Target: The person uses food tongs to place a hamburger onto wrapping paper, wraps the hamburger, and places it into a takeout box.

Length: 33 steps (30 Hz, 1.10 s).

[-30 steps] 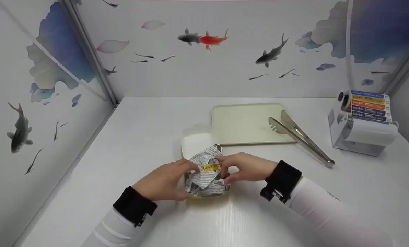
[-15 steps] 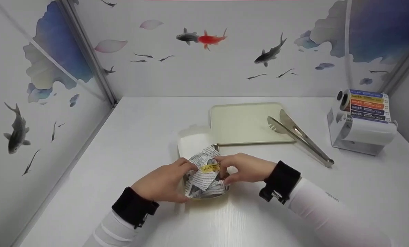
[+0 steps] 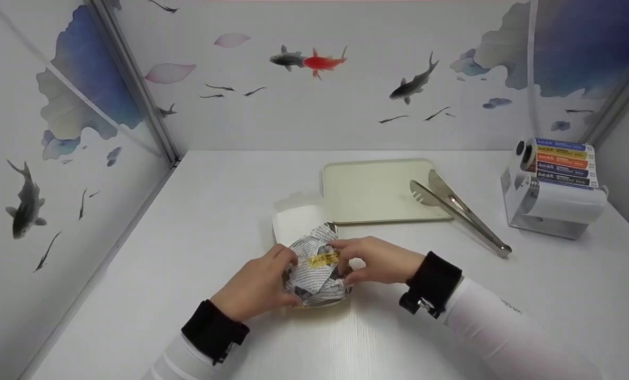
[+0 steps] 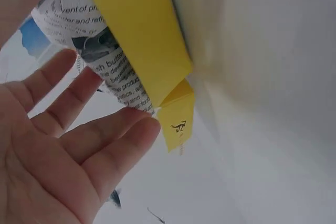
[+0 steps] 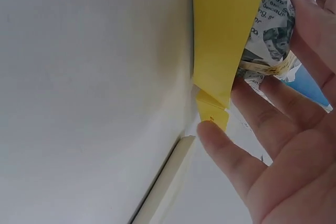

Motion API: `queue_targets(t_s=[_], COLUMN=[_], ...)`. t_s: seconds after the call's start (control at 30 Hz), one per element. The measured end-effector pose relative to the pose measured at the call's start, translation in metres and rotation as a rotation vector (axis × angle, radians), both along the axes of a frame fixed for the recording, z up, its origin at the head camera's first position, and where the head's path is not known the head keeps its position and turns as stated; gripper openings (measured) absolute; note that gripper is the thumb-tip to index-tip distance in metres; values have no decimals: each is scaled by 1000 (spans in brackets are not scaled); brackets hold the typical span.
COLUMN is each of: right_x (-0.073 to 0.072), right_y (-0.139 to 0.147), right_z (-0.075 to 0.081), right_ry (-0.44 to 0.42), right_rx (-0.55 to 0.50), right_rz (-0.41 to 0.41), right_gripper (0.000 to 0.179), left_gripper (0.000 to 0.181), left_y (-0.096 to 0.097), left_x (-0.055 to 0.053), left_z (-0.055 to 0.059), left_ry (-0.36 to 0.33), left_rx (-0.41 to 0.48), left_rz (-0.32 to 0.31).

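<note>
A parcel wrapped in newspaper-print paper sits in a small box whose white lid stands open toward the back. A yellow sticker lies across the paper. The box's yellow outer wall shows from the left, where my left hand rests loosely, fingers extended and fingertips close to the box edge. At the opposite side, my right hand holds the parcel's edge, thumb in front and fingers behind. From the right wrist, thin straw-coloured strands show under the paper.
A cream tray lies behind the box. Metal tongs lean across the tray's right corner onto the white table. A white dispenser with several coloured labels stands at the back right, near the printed walls.
My left hand has drawn slightly back and down along the box's left side. The box has shifted a little to the left in view. My right hand has barely moved.
</note>
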State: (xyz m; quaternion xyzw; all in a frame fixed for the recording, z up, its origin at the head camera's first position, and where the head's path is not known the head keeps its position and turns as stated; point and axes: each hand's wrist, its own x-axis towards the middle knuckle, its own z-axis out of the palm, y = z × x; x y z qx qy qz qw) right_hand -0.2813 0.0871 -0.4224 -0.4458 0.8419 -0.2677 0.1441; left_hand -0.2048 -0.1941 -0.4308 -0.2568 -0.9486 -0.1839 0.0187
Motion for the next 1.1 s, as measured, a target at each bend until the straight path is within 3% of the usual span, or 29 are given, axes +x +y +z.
queue_targets(t_s=[0.1,0.23,0.37,0.5,0.63,0.8,1.1], right_x=[3,4,4,-4,-17,-22,-10], right_y=[1,0,0,4,7,-1,-10], right_z=[0,-2,-3,8,23,26,26], right_ry=[31,5,-10,19,64,61,109], right_rx=[-8,-20,-10,-12,-28,135,233], right_rz=[1,-32,-34,-28,-95,-52,-24], right_gripper=[13,19,17,4,32,66,68], left_gripper=[67,67,67,68,66,63,65], left_y=[-1,0,2,4,5,5,7], left_x=[5,3,1,1,1,1,-1], left_z=[-6,-9,-9,-5,-3,-2,1], left_ry=[26,67,51,14,4,8,-21], left_rx=[32,40,26,10,4,-8,-16], left_rz=[18,14,15,24,17,-2,10])
